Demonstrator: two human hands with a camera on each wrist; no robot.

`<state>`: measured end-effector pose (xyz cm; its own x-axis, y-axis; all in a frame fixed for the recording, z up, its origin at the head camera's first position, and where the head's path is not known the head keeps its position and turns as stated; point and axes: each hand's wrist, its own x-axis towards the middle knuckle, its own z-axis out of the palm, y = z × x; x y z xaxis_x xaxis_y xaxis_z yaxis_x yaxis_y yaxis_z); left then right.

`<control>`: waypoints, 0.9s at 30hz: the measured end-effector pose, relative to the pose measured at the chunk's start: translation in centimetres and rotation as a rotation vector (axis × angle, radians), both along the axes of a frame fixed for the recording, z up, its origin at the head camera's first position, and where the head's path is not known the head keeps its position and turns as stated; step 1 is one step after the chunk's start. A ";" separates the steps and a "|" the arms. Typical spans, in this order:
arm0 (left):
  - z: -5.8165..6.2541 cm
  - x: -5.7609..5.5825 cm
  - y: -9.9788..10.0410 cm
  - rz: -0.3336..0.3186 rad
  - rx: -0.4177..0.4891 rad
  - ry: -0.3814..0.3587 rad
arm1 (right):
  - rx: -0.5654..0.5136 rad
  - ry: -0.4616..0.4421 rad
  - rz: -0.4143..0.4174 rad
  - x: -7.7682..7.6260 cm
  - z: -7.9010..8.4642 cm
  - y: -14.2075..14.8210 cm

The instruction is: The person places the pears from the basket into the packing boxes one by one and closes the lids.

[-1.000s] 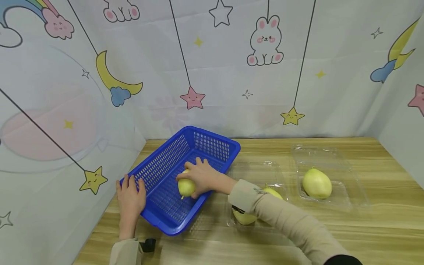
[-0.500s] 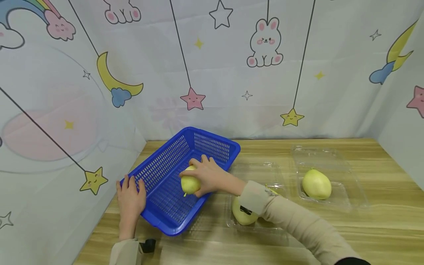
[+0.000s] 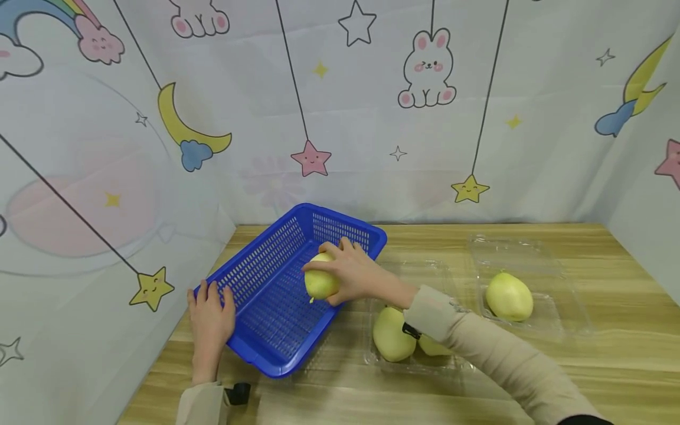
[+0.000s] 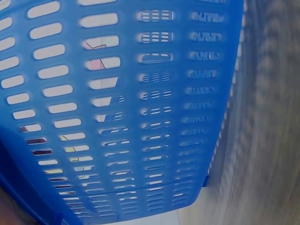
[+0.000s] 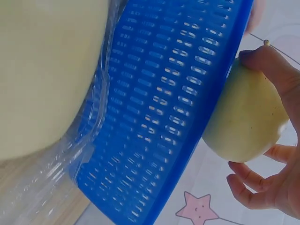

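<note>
My right hand [image 3: 353, 271] grips a pale yellow-green pear [image 3: 320, 277] above the right rim of the blue basket [image 3: 313, 348]. In the right wrist view the thumb lies near the stem end of the pear [image 5: 248, 112], with fingers around its other side. At the basket's near-left edge my left hand [image 3: 211, 313] holds the rim, fingers over it. The basket's slotted wall [image 4: 122, 112] fills most of the left wrist view; only a sliver of skin shows there. No other fruit shows inside the basket.
Right of the basket, a clear plastic box [image 3: 372, 357] holds a pear [image 3: 394, 335] and another pear [image 3: 432, 345] partly behind the right sleeve. A second clear box [image 3: 558, 313] with one pear [image 3: 509, 297] stands farther right. Printed cloth walls [image 3: 361, 106] enclose the wooden table [image 3: 611, 366].
My right hand has carried the pear from low inside the basket up and rightward to its right rim. The sleeve uncovers more of the near box's pears. My left hand stays put.
</note>
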<state>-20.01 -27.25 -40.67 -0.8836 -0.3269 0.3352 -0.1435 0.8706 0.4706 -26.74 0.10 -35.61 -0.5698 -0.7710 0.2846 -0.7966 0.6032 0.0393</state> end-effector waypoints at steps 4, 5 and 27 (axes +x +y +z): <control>0.0 0.0 0.0 -0.003 -0.003 0.004 | -0.034 0.002 -0.012 -0.2 0.3 0.9; 0.0 0.0 0.0 -0.002 -0.003 0.005 | -0.042 -0.002 -0.013 -0.2 0.4 1.1; -0.1 -0.1 -0.1 -0.012 -0.014 0.018 | -0.169 -0.074 -0.046 -0.8 0.2 6.5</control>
<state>-20.14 -27.30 -40.81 -0.8811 -0.3115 0.3558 -0.1247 0.8788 0.4605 -27.58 6.65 -35.38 -0.6276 -0.6885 0.3635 -0.7650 0.6321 -0.1233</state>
